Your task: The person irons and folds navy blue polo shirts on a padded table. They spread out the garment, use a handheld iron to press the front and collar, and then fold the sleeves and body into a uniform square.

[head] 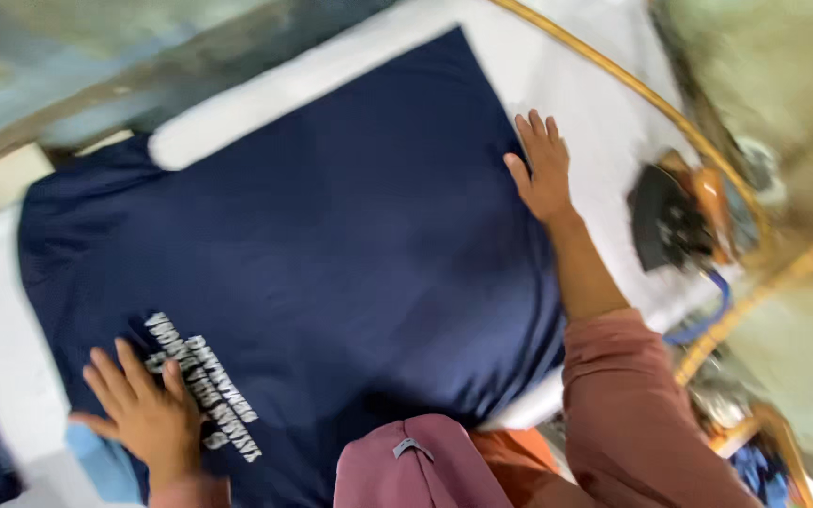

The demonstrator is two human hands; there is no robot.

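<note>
Head view: navy shirt [312, 245] lies flat across the white padded board [595, 122], filling frame centre. Left hand [148, 414] at 7 o'clock, fingers spread, palm down by the pale lettering. Right hand [543, 169] at 2 o'clock, fingers loosely spread on the shirt's edge. Iron [675, 216] rests at 3 o'clock, near the right forearm; a careless sweep could brush it.

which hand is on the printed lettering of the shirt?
The left hand, lower left, lies flat on the white lettering of the navy shirt. The right hand presses the shirt's plain far edge, nearer the iron.
</note>
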